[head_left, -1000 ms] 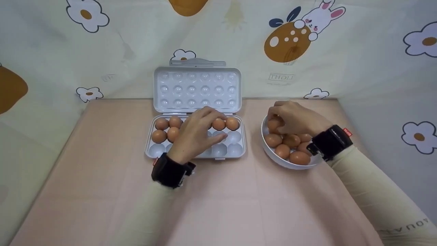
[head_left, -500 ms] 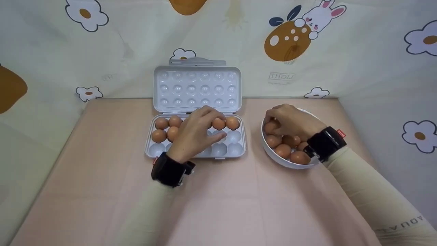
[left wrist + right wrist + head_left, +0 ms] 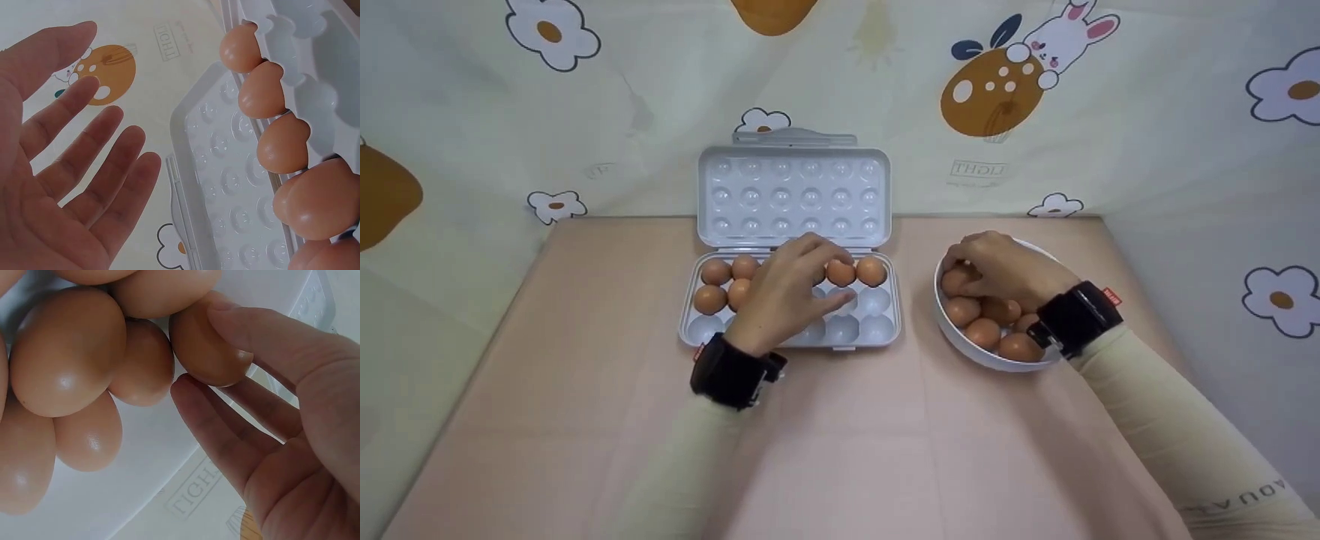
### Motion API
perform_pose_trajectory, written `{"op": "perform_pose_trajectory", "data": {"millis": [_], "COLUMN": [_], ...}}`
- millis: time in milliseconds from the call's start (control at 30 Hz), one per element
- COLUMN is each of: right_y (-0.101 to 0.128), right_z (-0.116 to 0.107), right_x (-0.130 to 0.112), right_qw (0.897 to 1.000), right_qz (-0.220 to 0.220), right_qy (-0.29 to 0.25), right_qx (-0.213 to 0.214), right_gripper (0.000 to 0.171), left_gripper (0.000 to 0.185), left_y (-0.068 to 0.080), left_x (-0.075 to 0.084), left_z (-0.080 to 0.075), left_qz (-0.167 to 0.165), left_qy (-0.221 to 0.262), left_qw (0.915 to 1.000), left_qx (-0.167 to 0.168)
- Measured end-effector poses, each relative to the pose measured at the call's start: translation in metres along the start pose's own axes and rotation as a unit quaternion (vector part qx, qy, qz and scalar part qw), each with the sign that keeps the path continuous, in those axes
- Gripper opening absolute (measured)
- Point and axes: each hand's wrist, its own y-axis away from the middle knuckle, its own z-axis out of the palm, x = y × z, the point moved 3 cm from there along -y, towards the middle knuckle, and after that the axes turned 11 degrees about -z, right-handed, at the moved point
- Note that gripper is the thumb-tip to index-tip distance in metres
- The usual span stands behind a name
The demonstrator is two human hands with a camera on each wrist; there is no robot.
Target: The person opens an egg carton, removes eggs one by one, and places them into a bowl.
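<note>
**Right hand on an egg in the bowl, left hand open over the tray**

The right hand (image 3: 1005, 266) reaches into the white bowl (image 3: 960, 341), and its thumb and fingertips (image 3: 194, 396) close around one brown egg (image 3: 205, 349) at the far left of the pile; the right wrist view shows the thumb lying across the top of the shell and a fingertip touching its underside. The egg sits among the other eggs in the bowl (image 3: 982, 331).

The left hand (image 3: 787, 292) hovers over the middle of the egg tray (image 3: 877, 330), fingers straight and spread, holding nothing, as the left wrist view shows plainly.

The tray stands left of the bowl on the pink tablecloth (image 3: 840, 450). Its lid (image 3: 793, 196) stands open against the patterned backdrop (image 3: 585, 127). Brown eggs in the tray (image 3: 870, 271) fill the far row and two pockets of the middle row at the left; the near pockets that show are bare.

Both wrists wear black straps.
</note>
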Motion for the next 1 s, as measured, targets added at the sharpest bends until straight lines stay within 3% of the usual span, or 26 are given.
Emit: {"op": "perform_pose_trajectory", "data": {"millis": [167,300,400,767,1000], "right_y": [0.004,0.007,0.011,0.017,0.01], "right_z": [-0.007,-0.009,-0.008,0.016,0.034], "right_x": [-0.009,-0.023,-0.034,-0.063,-0.07], "right_qw": [0.996,0.983,0.973,0.936,0.934], "right_qz": [-0.044,-0.082,-0.109,-0.263,-0.278], "right_qy": [0.072,0.159,0.189,0.16,0.131], "right_qx": [0.02,0.049,0.076,0.168,0.182], "right_gripper": [0.019,0.033,0.043,0.065,0.073], "left_gripper": [0.035,0.042,0.046,0.044,0.044], "left_y": [0.0,0.002,0.002,0.001,0.002], "left_x": [-0.007,-0.016,-0.023,-0.043,-0.05], "left_z": [-0.006,-0.014,-0.02,-0.02,-0.017], "left_qz": [-0.027,-0.049,-0.061,-0.11,-0.126], "left_qy": [-0.026,-0.051,-0.059,-0.088,-0.097], "left_qw": [0.9993,0.9975,0.9963,0.9887,0.9855], "left_qx": [0.002,-0.004,-0.011,-0.052,-0.059]}}
